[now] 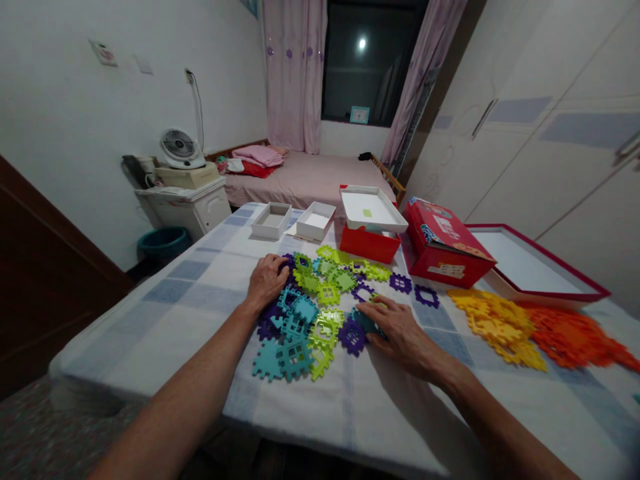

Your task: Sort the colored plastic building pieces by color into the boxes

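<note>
A mixed pile of flat plastic interlocking building pieces lies on the cloth in front of me, with teal pieces (295, 357), lime-green pieces (327, 293) and purple pieces. My left hand (267, 281) is at the pile's left edge, its fingers bent and closed over a purple building piece (288, 261). On the right side, my right hand (400, 328) has thumb and fingers around a dark teal building piece (364, 321), which it partly hides. Touching that piece is a round-looking purple window piece (352, 337). Two purple frame pieces (426, 296) (401, 283) lie beyond my right hand.
Yellow pieces (493, 323) and orange pieces (575, 333) are heaped at the right. Behind the pile stand two small white boxes (270, 230), a white lid (373, 208) on a red box (370, 244), and a larger red box (445, 243). A big red-rimmed tray (540, 293) lies far right.
</note>
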A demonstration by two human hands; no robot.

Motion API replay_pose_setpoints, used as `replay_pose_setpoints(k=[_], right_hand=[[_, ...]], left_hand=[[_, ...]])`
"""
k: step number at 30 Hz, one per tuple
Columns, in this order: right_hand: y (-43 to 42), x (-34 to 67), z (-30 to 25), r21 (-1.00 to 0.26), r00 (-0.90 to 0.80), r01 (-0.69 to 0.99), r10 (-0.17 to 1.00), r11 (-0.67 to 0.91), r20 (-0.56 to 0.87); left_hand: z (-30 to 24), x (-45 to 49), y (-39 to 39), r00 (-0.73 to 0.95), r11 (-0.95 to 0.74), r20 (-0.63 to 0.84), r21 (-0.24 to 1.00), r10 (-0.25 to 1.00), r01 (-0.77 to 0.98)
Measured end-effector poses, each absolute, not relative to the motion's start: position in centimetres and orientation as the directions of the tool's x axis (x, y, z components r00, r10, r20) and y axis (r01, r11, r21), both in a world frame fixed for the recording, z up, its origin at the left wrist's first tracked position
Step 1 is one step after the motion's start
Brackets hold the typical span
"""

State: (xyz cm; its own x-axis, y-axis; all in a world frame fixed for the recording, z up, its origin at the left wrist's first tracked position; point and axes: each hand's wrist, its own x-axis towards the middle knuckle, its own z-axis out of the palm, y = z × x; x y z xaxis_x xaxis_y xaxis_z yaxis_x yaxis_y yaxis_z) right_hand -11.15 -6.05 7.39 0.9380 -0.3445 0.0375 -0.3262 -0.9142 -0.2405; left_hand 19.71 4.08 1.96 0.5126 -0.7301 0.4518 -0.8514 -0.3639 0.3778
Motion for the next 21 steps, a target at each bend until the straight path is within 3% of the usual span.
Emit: replay_pose_setpoints(k=[5, 8, 14, 17, 21], right_hand=[[-6.5, -11.1, 7.1, -0.235, 0.933, -0.350, -0.360, -0.907, -0.001], [-6.8, -10.9, 6.9, -0.260, 0.915, -0.375, -0.400, -0.890, 0.050], [-7.2, -10.8, 6.8, -0.430, 0.807, -0.411, -0.540, -0.804, 0.239], [-6.4, -9.8, 8.1, -0.548, 0.755, -0.408, -0.607, -0.730, 0.247], [-3.4, -6.7, 9.1, -0.633, 0.871, -0.250, -0.456, -0.733, 0.184]], left_hand=[[1.7, 19.9, 4.0, 0.519, -0.363, 0.451, 0.389, -0.727, -0.847], [1.6, 20.0, 3.9, 0.523, -0.365, 0.450, 0.393, -0.724, -0.844], [1.6, 19.9, 3.9, 0.526, -0.370, 0.444, 0.392, -0.725, -0.842], [1.7, 19.8, 4.0, 0.528, -0.373, 0.440, 0.392, -0.727, -0.841], [1.8, 19.7, 4.0, 0.523, -0.367, 0.441, 0.392, -0.729, -0.843]])
